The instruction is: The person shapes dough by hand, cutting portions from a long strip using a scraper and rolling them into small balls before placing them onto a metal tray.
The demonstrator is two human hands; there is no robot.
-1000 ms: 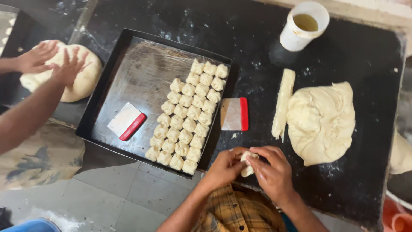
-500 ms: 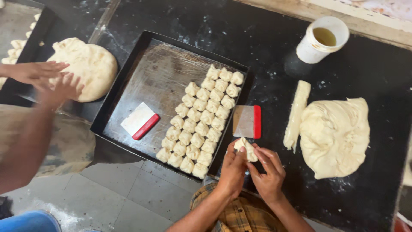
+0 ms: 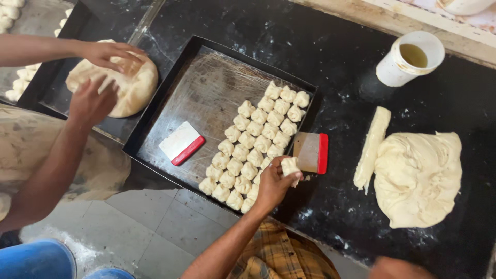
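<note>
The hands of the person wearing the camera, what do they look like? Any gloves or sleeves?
No gloves, rings or watch show. The left hand is bare, and its forearm is bare too, with no sleeve in view. Lower down is a yellow checked garment. The right hand is mostly out of view.

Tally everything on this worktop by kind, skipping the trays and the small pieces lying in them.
Flat dough scrapers with red handles: 2
Large mounds of pale dough: 2
Long pale dough strip: 1
White cup of yellowish liquid: 1
Small dough piece in the left hand: 1
Total: 7
</note>
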